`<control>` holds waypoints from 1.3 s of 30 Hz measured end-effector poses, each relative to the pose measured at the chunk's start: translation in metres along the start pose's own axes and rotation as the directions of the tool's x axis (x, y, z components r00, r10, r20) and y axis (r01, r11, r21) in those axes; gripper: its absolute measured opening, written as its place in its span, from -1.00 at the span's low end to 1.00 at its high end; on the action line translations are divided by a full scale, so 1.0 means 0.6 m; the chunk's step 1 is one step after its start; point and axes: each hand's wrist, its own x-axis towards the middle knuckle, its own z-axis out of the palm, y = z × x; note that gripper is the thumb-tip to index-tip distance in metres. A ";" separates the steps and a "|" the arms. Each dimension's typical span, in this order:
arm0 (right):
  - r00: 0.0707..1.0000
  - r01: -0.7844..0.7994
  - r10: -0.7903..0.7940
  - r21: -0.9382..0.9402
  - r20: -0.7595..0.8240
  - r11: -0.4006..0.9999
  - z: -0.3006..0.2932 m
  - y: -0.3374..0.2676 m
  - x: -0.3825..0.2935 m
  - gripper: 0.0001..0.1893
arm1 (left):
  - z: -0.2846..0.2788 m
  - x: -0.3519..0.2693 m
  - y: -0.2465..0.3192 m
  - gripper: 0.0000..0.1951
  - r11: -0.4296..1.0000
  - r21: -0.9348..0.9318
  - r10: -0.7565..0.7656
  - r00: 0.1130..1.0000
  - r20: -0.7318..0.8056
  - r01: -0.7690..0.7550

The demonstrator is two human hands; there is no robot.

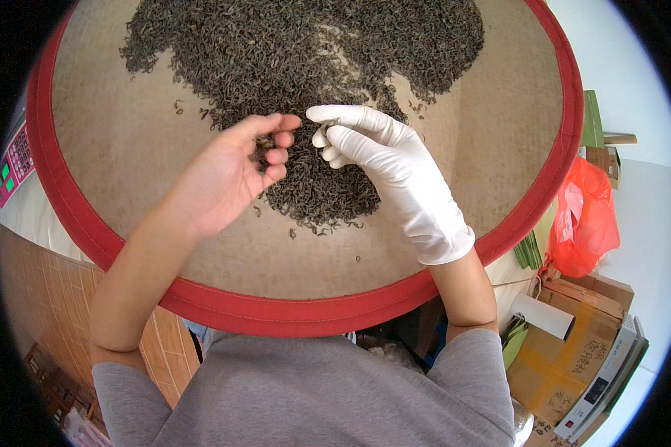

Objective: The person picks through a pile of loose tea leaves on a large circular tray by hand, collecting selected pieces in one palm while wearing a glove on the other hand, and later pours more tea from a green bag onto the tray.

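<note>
Dark, curled dried tea leaves (246, 56) lie in a broad heap on a round, shallow woven tray (509, 112) with a red cloth rim. Above the near part of the heap, my bare left hand (240, 159) is curled, palm inward, around some dark leaves; its fingertips are slightly blurred. My right hand (380, 151), in a white glove, faces it a little to the right. A small leaf piece shows between its thumb and index finger. The two hands do not touch. A few loose leaves are scattered at the heap's near edge.
A pink keypad device with green keys (14, 162) stands beyond the tray's left rim. To the right are a red plastic bag (584, 218), a taped cardboard box (570, 346), a white roll (542, 317) and a grey-white appliance with a small display (595, 388).
</note>
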 end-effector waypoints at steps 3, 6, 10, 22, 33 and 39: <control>1.000 0.010 -0.010 0.008 -0.017 1.000 0.008 -0.004 -0.002 -0.77 | 0.011 -0.002 -0.010 -0.69 0.985 0.170 -0.007 0.999 0.033 0.001; 0.995 0.083 -0.086 -0.069 -0.053 0.994 0.011 0.006 -0.001 -0.78 | 0.015 -0.002 -0.012 -0.77 0.967 0.256 -0.002 1.000 0.003 0.001; 0.978 0.167 -0.186 -0.179 -0.096 0.970 0.016 0.016 -0.001 -0.78 | 0.027 -0.011 -0.011 -0.74 0.876 0.457 0.169 0.986 0.004 -0.152; 0.931 0.228 -0.331 -0.459 -0.156 0.859 0.021 0.013 -0.010 -0.89 | 0.026 -0.009 -0.015 -0.78 0.804 0.552 0.266 0.964 -0.002 -0.221; 0.865 0.314 -0.497 -0.698 -0.070 0.644 0.022 0.009 -0.013 -0.88 | 0.019 -0.003 -0.012 -0.72 0.916 0.362 0.206 0.977 -0.053 -0.174; 0.780 0.456 -0.625 -0.707 0.024 0.541 0.014 0.019 -0.002 -0.86 | 0.028 -0.006 -0.011 -0.75 0.905 0.393 0.206 0.976 -0.071 -0.162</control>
